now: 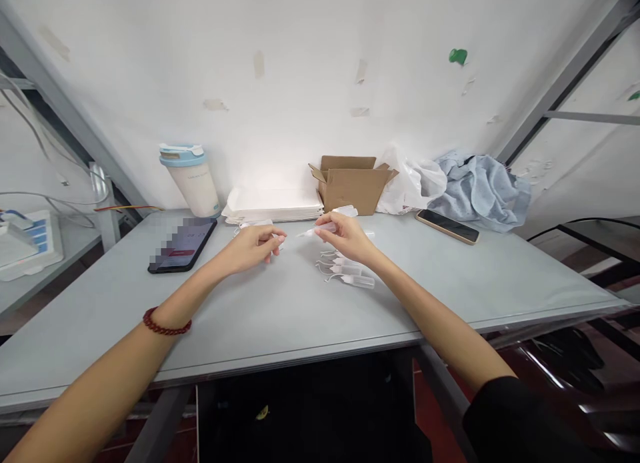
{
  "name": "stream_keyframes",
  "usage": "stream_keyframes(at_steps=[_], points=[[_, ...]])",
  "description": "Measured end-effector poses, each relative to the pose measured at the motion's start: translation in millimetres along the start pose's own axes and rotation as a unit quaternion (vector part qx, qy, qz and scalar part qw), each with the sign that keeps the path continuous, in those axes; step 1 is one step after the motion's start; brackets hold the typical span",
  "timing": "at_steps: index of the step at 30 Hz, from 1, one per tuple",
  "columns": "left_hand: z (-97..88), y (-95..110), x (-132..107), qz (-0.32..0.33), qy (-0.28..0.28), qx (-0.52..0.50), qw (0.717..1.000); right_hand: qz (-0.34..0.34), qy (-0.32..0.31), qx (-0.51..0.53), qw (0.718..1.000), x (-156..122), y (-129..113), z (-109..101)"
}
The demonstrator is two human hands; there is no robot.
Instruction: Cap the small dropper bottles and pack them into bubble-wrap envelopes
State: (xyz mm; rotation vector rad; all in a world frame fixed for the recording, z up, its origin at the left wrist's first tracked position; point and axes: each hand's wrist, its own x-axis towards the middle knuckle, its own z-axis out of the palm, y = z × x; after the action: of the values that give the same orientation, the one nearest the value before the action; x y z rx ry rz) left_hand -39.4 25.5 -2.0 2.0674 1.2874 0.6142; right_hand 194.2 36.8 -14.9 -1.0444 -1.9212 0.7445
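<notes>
My right hand pinches a small clear plastic squeeze bottle between thumb and fingers, its thin tip aimed left. Under and in front of that hand lie several similar bottles in a loose row, with thin curved white strips at their tips. My left hand is a short way to the left, fingers curled and closed toward the thumb; whatever is between them is too small or hidden to name. Behind it, more clear plastic pieces are partly covered by the hand.
At the back stand a blue-lidded cup, a stack of white trays or sheets, an open cardboard box, a white plastic bag and a crumpled blue cloth. Phones lie left and right on the grey table.
</notes>
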Motion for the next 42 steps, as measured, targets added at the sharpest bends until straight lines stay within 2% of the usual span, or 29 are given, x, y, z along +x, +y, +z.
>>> stream_keyframes(at_steps=[4, 10, 17, 34, 42], points=[[4.8, 4, -2, -0.001, -0.03, -0.016, 0.999, 0.042, -0.007, 0.045, 0.998, -2, -3, 0], [10.9, 10, -4, 0.007, -0.063, -0.04, 0.997, 0.032, -0.002, 0.064, 0.997, -3, -4, 3], [11.4, 4, 0, 0.018, -0.039, -0.098, 0.994, 0.039, -0.009, 0.097, 0.994, -4, -6, 6], [14.3, 4, 0, -0.008, -0.076, -0.23, 0.97, 0.05, -0.009, 0.15, 0.987, -4, -8, 8], [16.2, 2, 0, -0.02, -0.07, -0.274, 0.959, 0.047, -0.012, 0.153, 0.987, -5, -6, 7]])
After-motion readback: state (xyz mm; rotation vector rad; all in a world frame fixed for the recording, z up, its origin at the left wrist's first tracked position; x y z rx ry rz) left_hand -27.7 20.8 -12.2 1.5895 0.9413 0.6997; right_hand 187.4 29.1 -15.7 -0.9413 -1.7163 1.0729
